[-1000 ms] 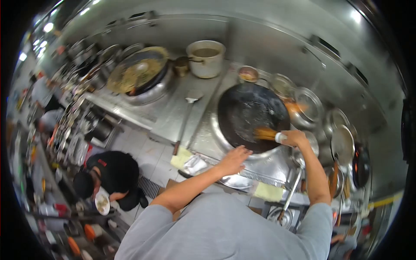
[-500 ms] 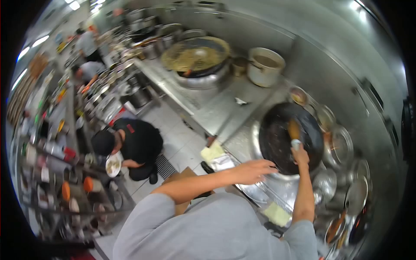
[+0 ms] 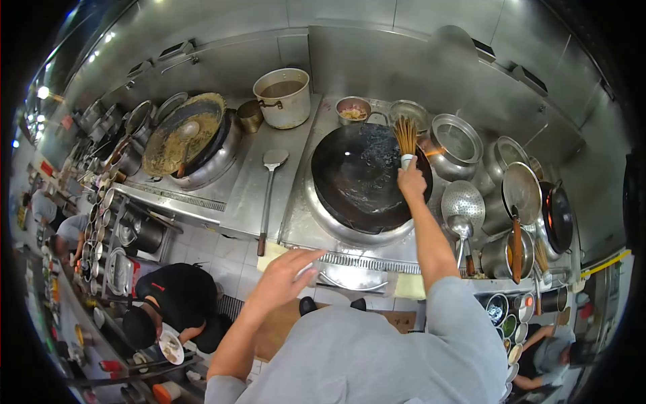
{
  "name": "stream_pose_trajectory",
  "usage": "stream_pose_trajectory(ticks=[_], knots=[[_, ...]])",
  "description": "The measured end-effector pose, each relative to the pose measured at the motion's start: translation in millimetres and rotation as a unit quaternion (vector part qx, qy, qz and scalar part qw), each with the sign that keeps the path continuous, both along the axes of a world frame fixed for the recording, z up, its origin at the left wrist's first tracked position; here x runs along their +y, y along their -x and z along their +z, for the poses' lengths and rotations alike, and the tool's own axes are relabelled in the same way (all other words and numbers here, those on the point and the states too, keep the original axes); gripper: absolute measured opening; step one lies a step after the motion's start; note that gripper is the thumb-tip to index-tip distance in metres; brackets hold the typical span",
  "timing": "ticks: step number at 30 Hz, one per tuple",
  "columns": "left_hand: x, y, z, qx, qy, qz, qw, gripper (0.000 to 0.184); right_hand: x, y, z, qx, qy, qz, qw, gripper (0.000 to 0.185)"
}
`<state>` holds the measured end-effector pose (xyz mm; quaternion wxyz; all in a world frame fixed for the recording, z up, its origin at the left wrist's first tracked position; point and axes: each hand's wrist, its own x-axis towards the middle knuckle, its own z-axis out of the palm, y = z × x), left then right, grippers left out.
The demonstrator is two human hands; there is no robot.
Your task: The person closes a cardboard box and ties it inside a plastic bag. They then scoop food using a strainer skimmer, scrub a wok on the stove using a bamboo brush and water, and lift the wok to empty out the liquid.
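My right hand (image 3: 412, 182) is closed around the white handle of a bamboo wok brush (image 3: 406, 138). The brush's bristles point up over the right rim of a large black wok (image 3: 363, 182), where a little water glistens. My left hand (image 3: 286, 275) hovers in front of the stove's front edge, apart from the wok, with its fingers stretched out and nothing visibly gripped. Nearest to it are a folded yellowish cloth (image 3: 270, 254) and the handle end of a long wok spatula (image 3: 271, 182) lying on the steel counter.
Left stands a wide pan of pale food (image 3: 195, 138) with a ladle, beside a tall pot (image 3: 282, 101). Right of the wok are a perforated skimmer (image 3: 463, 205), strainers and several pots. A co-worker in black (image 3: 178, 296) holds a plate (image 3: 171, 347) at lower left.
My view has turned to the right. The brush has gone from over the wok's inside to its right rim, now bristles up. My left hand has drawn back from the wok.
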<state>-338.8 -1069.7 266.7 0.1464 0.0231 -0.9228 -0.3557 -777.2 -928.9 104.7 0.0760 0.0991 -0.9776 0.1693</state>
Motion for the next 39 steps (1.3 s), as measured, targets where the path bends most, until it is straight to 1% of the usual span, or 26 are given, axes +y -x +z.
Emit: stream_pose_trajectory(ticks=[1, 3, 6, 7, 8, 11, 13, 14, 15, 16, 17, 18, 19, 20, 21, 23, 24, 25, 26, 28, 30, 32, 34, 36, 38, 39], knots=[[9.4, 8.8, 5.0, 0.017, -0.028, -0.018, 0.999, 0.038, -22.4, -2.2, -5.3, -0.076, 0.019, -0.031, 0.996, 0.087], [23.4, 20.6, 6.8, 0.031, -0.059, -0.035, 0.997, 0.038, -65.4, -16.7, -11.2, -0.12, 0.041, -0.021, 0.992, 0.092], [28.2, 32.3, -7.5, 0.037, -0.023, -0.092, 0.995, 0.039, -112.4, -48.2, -5.4, -0.21, 0.047, 0.096, 0.972, 0.091], [26.1, 35.1, -16.4, 0.032, -0.029, -0.106, 0.993, 0.039, -110.7, -82.5, 37.8, -0.291, 0.08, 0.12, 0.946, 0.089], [25.0, 35.7, -24.9, 0.026, -0.035, -0.121, 0.992, 0.038, -102.9, -99.7, 45.6, -0.312, 0.096, 0.19, 0.926, 0.088], [18.1, 25.9, -50.0, 0.022, -0.041, -0.107, 0.993, 0.035, -23.0, -150.9, 83.6, -0.413, 0.069, 0.343, 0.841, 0.088], [14.9, 26.9, -61.3, 0.015, -0.047, -0.099, 0.994, 0.033, 48.4, -158.9, 138.9, -0.466, -0.066, 0.339, 0.814, 0.095], [16.3, 35.4, -63.5, 0.018, -0.055, -0.117, 0.991, 0.033, 86.1, -119.5, 108.7, -0.514, -0.045, 0.353, 0.781, 0.095], [16.2, 46.4, -64.1, 0.032, -0.028, -0.11, 0.993, 0.033, 118.6, -101.8, 120.2, -0.543, -0.044, 0.261, 0.797, 0.087], [17.9, 57.1, -64.7, 0.046, 0.0, -0.101, 0.994, 0.033, 146.7, -61.1, 104.6, -0.546, -0.077, 0.219, 0.805, 0.079], [21.3, 73.5, -71.0, 0.049, -0.002, -0.11, 0.993, 0.033, 154.5, -50.2, 124.0, -0.5, -0.127, 0.178, 0.838, 0.073], [25.7, 95.9, -84.2, 0.078, -0.001, -0.111, 0.991, 0.031, 152.5, -59.7, 153.1, -0.353, -0.213, 0.157, 0.898, 0.07], [30.0, 115.4, -98.4, 0.109, 0.002, -0.11, 0.988, 0.028, 156.9, -51.2, 135.6, -0.169, -0.279, 0.148, 0.934, 0.071], [33.8, 130.0, -113.4, 0.116, 0.005, -0.114, 0.987, 0.028, 161.6, -43.2, 117.8, 0.021, -0.334, 0.132, 0.933, 0.073], [36.3, 146.9, -127.4, 0.109, 0.007, -0.117, 0.987, 0.029, 167.2, -48.6, 124.2, 0.03, -0.334, 0.127, 0.934, 0.073], [38.7, 171.0, -145.7, 0.08, 0.008, -0.11, 0.991, 0.025, 178.9, -74.6, 126.8, -0.066, -0.064, 0.088, 0.992, 0.075], [41.3, 176.0, -150.8, 0.057, 0.005, -0.102, 0.993, 0.022, 188.9, -75.6, 103.2, -0.084, 0.002, 0.111, 0.99, 0.08], [41.5, 178.8, -150.0, 0.061, 0.066, -0.117, 0.989, 0.018, 191.8, -78.1, 93.2, -0.107, -0.104, 0.099, 0.984, 0.08], [44.7, 173.4, -149.7, 0.058, 0.066, -0.118, 0.989, 0.018, 194.2, -83.3, 85.5, -0.129, -0.207, 0.085, 0.966, 0.08], [43.9, 174.2, -138.0, 0.054, 0.11, -0.092, 0.988, 0.024, 184.2, -111.9, 99.2, -0.101, -0.175, 0.068, 0.977, 0.08], [38.9, 156.4, -149.2, 0.088, 0.067, -0.083, 0.99, 0.027, 167.3, -132.8, 103.1, -0.086, -0.153, 0.062, 0.983, 0.079], [28.1, 138.1, -155.9, 0.103, 0.069, -0.103, 0.987, 0.025, 151.7, -148.3, 94.1, -0.034, -0.044, 0.141, 0.988, 0.076], [17.3, 123.7, -158.5, 0.112, 0.074, -0.118, 0.984, 0.024, 136.1, -157.8, 87.0, -0.165, 0.039, 0.225, 0.96, 0.077], [8.4, 106.8, -161.4, 0.131, 0.096, -0.122, 0.979, 0.021, 118.2, -185.8, 112.1, -0.335, 0.014, 0.273, 0.902, 0.075], [-3.5, 94.0, -149.6, 0.156, 0.098, -0.114, 0.976, 0.018, 118.4, -203.1, 109.4, -0.399, -0.025, 0.32, 0.859, 0.073], [-8.1, 90.3, -134.1, 0.181, 0.086, -0.114, 0.973, 0.017, 123.3, -208.6, 106.5, -0.451, 0.041, 0.3, 0.84, 0.073]])
